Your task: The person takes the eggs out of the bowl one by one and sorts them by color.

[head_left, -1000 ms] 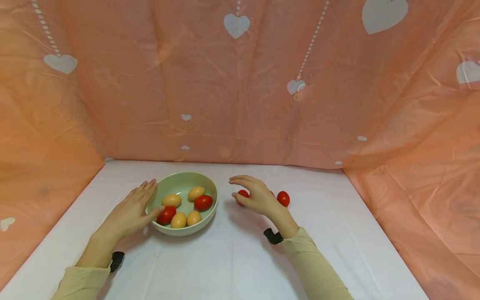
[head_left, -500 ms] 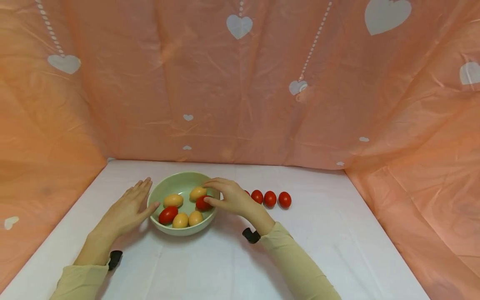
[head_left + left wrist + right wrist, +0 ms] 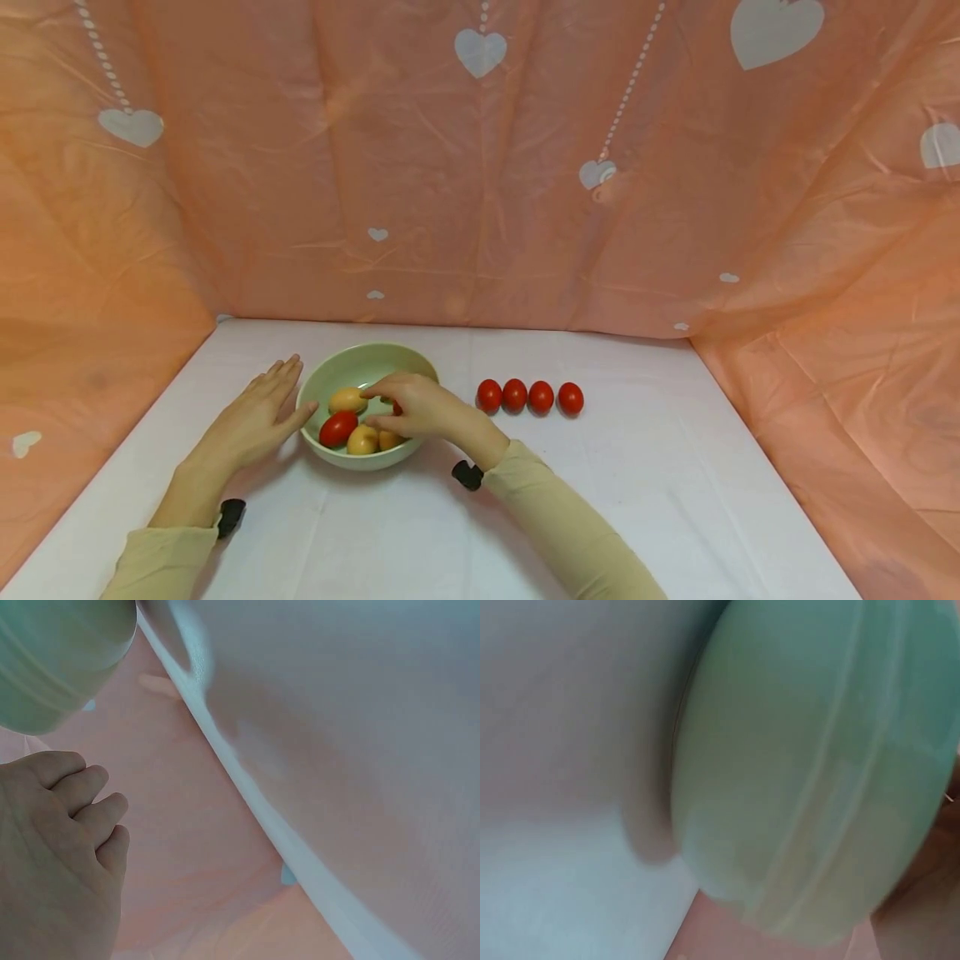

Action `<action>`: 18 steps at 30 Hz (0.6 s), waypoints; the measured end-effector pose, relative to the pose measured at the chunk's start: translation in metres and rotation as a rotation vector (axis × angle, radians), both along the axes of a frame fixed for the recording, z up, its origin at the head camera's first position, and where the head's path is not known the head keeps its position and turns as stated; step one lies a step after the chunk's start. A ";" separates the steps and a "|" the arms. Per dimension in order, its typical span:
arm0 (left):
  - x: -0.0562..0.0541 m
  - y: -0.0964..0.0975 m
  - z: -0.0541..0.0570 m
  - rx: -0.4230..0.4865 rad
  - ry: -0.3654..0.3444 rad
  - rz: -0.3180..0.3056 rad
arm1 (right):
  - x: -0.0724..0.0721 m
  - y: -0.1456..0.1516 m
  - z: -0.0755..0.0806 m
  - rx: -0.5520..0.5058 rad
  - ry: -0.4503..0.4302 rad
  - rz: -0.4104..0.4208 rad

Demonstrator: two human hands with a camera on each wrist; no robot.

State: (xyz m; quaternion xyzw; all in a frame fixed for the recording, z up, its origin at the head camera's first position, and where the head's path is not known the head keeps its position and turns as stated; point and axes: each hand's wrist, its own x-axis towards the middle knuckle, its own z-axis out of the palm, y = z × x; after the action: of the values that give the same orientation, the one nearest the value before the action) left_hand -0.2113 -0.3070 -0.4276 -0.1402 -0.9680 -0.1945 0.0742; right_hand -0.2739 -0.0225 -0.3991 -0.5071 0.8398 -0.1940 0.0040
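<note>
A pale green bowl (image 3: 322, 383) holds several yellow egg-shaped pieces (image 3: 347, 400) and a red egg-shaped piece (image 3: 338, 429) at its near left. My right hand (image 3: 423, 408) reaches over the bowl's right side, thumb and forefinger apart. It mostly covers another red piece (image 3: 397, 407), and its fingertips hang among the yellow ones. Beside the bowl's left wall is my left hand (image 3: 255, 417), fingers straight and thumb tip near the rim. In the right wrist view the bowl's outer wall (image 3: 795, 765) hides most of the right hand (image 3: 919, 907).
To the right of the bowl, several red egg-shaped pieces (image 3: 515, 396) stand in a row on the white tablecloth (image 3: 600, 500). An orange curtain with hearts (image 3: 480, 208) encloses the back and both sides.
My right hand has moved left from the red row on the table, over the bowl's rim and into the bowl. The left hand has drawn back slightly from the rim.
</note>
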 end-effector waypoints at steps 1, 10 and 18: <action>0.000 0.000 0.000 -0.002 0.000 0.001 | 0.000 -0.003 -0.001 0.015 0.004 0.002; 0.000 0.001 0.000 -0.009 0.020 -0.007 | 0.002 -0.027 -0.004 0.126 -0.070 -0.053; 0.001 0.001 0.000 -0.004 0.023 -0.009 | -0.001 -0.044 -0.010 0.156 -0.052 -0.065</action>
State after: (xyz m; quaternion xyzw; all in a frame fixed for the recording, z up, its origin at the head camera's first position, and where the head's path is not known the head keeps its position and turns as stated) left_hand -0.2103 -0.3060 -0.4274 -0.1472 -0.9668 -0.1913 0.0842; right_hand -0.2745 -0.0661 -0.4090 -0.4723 0.8680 -0.1414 0.0591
